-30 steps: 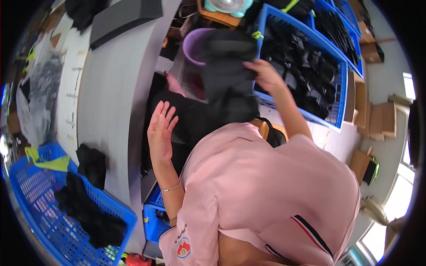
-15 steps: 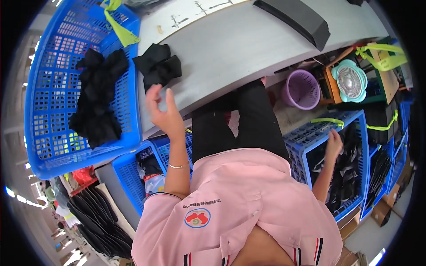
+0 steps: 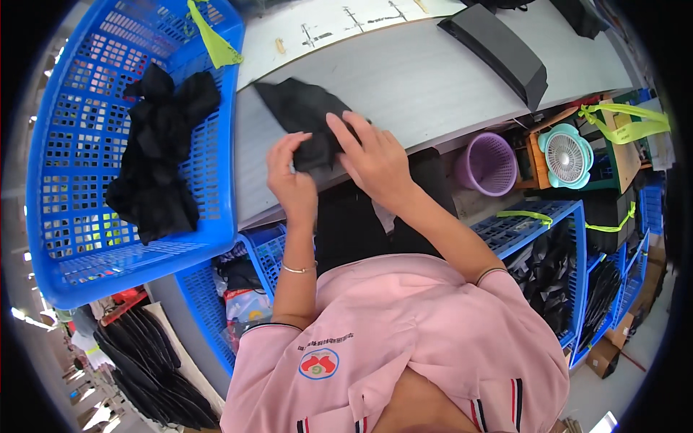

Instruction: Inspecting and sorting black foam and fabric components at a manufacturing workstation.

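A black fabric piece [image 3: 307, 108] is at the near edge of the grey table [image 3: 404, 86], its near end folded and hanging over the edge. My left hand [image 3: 291, 172] grips that near end, thumb and fingers closed around the cloth. My right hand [image 3: 375, 155] lies over the right side of the same piece, its fingers stretched across the cloth; its thumb is below. Left of the hands, a blue plastic basket [image 3: 232, 173] holds a heap of crumpled black fabric pieces [image 3: 162, 144].
A long dark grey angular piece [image 3: 498, 54] lies at the table's far right. Below the table stand a purple bin [image 3: 492, 162] and a turquoise fan [image 3: 568, 155]. Blue crates [image 3: 577, 274] with black pieces stand at the right. Stacked black pieces [image 3: 144, 353] hang at the lower left.
My right hand has come from beside the right crate up onto the table. The black fabric piece, earlier lying next to the basket, is now drawn rightward and held between both hands.
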`<state>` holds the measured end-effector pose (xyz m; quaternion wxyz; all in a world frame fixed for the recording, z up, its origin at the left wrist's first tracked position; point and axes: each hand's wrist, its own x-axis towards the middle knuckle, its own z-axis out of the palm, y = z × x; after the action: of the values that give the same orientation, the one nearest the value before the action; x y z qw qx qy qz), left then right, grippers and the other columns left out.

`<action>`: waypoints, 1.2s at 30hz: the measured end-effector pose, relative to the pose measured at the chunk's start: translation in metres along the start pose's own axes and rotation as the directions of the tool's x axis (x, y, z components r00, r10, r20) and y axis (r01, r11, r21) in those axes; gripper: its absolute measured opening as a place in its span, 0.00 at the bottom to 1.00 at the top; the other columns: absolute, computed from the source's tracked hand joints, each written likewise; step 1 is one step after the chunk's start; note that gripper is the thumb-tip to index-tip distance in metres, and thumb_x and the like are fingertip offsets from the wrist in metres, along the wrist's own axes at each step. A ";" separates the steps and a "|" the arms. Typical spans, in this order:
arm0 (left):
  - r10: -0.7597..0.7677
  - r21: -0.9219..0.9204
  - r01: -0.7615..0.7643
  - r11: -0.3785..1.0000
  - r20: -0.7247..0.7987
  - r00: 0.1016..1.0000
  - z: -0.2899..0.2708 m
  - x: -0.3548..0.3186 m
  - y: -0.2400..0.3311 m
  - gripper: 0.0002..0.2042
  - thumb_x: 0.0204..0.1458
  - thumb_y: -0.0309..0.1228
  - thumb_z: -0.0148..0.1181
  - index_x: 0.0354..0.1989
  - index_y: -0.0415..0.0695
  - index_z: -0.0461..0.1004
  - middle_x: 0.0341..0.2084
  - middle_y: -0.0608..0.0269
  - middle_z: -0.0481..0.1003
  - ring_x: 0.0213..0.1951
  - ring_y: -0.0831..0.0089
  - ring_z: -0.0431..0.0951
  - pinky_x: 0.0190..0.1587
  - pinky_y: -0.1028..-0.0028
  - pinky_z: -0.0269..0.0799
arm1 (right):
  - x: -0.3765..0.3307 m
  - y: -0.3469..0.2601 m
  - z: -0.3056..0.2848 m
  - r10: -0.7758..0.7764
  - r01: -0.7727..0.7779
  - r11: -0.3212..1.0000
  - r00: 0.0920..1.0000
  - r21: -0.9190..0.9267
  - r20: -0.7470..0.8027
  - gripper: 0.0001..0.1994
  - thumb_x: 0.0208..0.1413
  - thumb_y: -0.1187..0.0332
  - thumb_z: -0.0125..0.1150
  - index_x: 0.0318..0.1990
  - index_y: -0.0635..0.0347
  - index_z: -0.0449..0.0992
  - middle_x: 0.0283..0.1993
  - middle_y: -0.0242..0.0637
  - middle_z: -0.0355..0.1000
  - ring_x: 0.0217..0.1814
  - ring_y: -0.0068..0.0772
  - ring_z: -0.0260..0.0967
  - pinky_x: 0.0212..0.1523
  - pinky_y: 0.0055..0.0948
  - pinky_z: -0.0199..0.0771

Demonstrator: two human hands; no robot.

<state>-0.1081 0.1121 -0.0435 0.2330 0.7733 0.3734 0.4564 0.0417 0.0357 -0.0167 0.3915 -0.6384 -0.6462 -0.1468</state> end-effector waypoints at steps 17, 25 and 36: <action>-0.113 -0.302 0.141 0.943 0.107 0.988 0.056 0.004 0.051 0.08 0.49 0.20 0.65 0.38 0.41 0.82 0.29 0.61 0.76 0.34 0.69 0.75 0.37 0.73 0.70 | -0.065 0.026 -0.035 0.175 -0.178 0.984 0.936 0.020 -0.305 0.18 0.53 0.78 0.65 0.52 0.66 0.72 0.49 0.46 0.72 0.51 0.46 0.71 0.50 0.39 0.73; 0.249 -0.349 -0.125 0.929 0.336 0.909 0.056 -0.016 0.113 0.11 0.45 0.22 0.68 0.38 0.45 0.84 0.31 0.61 0.77 0.32 0.65 0.75 0.35 0.71 0.72 | -0.094 0.058 -0.012 0.061 -0.061 0.998 0.980 -0.008 0.190 0.11 0.53 0.81 0.59 0.45 0.66 0.73 0.37 0.41 0.72 0.40 0.40 0.75 0.44 0.36 0.76; 0.252 -0.609 0.204 0.767 0.577 0.777 0.051 -0.080 0.148 0.09 0.46 0.20 0.66 0.37 0.41 0.82 0.32 0.61 0.78 0.34 0.67 0.74 0.37 0.72 0.71 | -0.004 0.100 0.007 -0.074 0.056 0.971 0.995 -0.234 -0.068 0.10 0.51 0.80 0.59 0.43 0.65 0.75 0.32 0.38 0.70 0.34 0.37 0.70 0.40 0.32 0.75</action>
<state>-0.0339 -0.0431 -0.0064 0.5869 0.7575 0.0840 0.2733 0.1330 0.0523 -0.0548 0.3336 -0.6522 -0.6299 -0.2582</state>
